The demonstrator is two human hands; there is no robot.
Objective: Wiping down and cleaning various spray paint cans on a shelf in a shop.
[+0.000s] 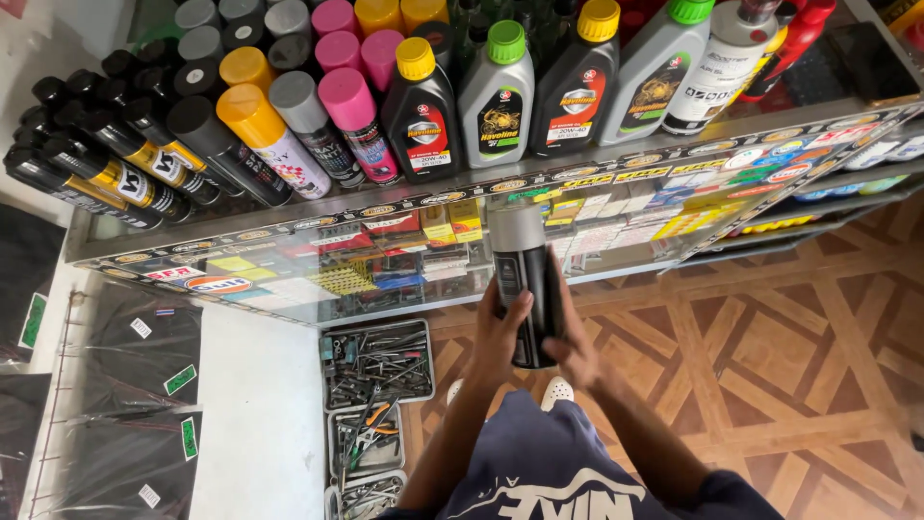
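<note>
The person is holding a black spray can with a grey cap (525, 279) upright in front of the body, just below the middle of the view. The left hand (498, 339) is wrapping around the can's lower left side, thumb lying up along the label, fingers closed on it. The right hand (570, 342) is cupping the can from the right and behind, also closed on it; its fingertips are hidden by the can.

At twelve o'clock from the can, a glass display counter (616, 173) is running across the view, its shelves full of small coloured packets. On its top, at ten o'clock, spray cans with orange, grey and pink caps (298, 120) are leaning in rows, with black-capped aerosol cans (106, 164) further toward nine o'clock. At twelve to one o'clock, motor oil bottles (500, 96) in black and grey are standing with yellow and green caps.

At seven o'clock from the hands, metal trays of hand tools (377, 361) are sitting on the floor. A patterned wood parquet floor (770, 356) is spreading out at three to four o'clock. A white shoe (557, 391) is showing just under the right hand, at six o'clock.
</note>
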